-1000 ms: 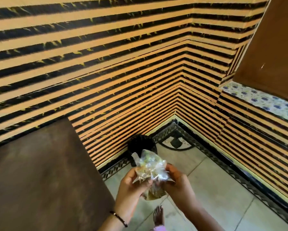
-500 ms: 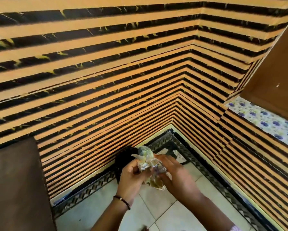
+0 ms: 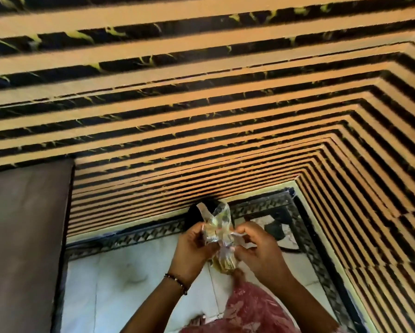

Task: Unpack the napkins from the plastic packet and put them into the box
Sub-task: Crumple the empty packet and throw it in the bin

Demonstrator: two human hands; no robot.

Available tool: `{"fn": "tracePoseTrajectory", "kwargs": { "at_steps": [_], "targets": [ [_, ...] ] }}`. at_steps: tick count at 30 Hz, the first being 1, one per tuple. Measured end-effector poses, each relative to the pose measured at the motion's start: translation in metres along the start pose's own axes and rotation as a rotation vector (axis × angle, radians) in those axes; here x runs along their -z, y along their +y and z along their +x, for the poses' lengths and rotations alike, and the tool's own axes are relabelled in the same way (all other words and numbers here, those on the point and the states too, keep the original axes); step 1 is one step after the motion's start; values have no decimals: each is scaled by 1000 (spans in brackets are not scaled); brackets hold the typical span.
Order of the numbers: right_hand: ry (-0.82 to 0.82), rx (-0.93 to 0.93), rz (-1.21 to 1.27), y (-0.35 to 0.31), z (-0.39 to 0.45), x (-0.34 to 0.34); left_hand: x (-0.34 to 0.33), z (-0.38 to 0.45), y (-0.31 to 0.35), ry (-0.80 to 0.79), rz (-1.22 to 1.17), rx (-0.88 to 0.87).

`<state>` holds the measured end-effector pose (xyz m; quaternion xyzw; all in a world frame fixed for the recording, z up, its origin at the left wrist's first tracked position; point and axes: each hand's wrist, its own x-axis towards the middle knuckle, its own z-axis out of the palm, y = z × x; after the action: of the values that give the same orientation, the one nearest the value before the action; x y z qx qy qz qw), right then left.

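Brown flat table [image 3: 21, 236] filled the left edge. Right of it, the left hand [image 3: 192, 251], a beaded bracelet [image 3: 177, 282] on its wrist, had its grip closed on the crumpled clear plastic packet [image 3: 219, 233], held above the pale tiled floor [image 3: 129, 284]. The right hand [image 3: 259, 253] pinched the packet's other side.

Both forearms reach forward, wrists close together. The left hand [image 3: 192, 247] and right hand [image 3: 259, 252] face each other, each grip pinched closed, fingers [image 3: 246, 230] curled inward.
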<state>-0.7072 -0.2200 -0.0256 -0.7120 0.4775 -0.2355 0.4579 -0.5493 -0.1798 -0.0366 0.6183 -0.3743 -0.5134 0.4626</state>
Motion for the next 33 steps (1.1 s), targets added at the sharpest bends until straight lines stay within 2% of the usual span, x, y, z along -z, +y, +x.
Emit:
{"fn": "tracePoseTrajectory", "kwargs": {
  "at_steps": [8, 11, 14, 17, 20, 27, 33],
  "targets": [
    [-150, -40, 69, 73, 78, 44, -47, 62, -10, 46, 17, 117],
    [-224, -141, 138, 102, 106, 52, -54, 79, -27, 39, -34, 171],
    [-250, -266, 180, 142, 136, 51, -52, 93, -67, 78, -20, 297],
    [-252, -309, 143, 184, 162, 46, -49, 108, -117, 142, 207, 418],
    [-292, -257, 66, 220, 183, 35, -43, 130, -172, 149, 427, 511],
    [-353, -92, -166, 326, 222, -44, -27, 186, -304, 134, 571, 643],
    [-574, -100, -384, 413, 264, -158, -3, 232, -401, 47, 764, 622]
  ]
}}
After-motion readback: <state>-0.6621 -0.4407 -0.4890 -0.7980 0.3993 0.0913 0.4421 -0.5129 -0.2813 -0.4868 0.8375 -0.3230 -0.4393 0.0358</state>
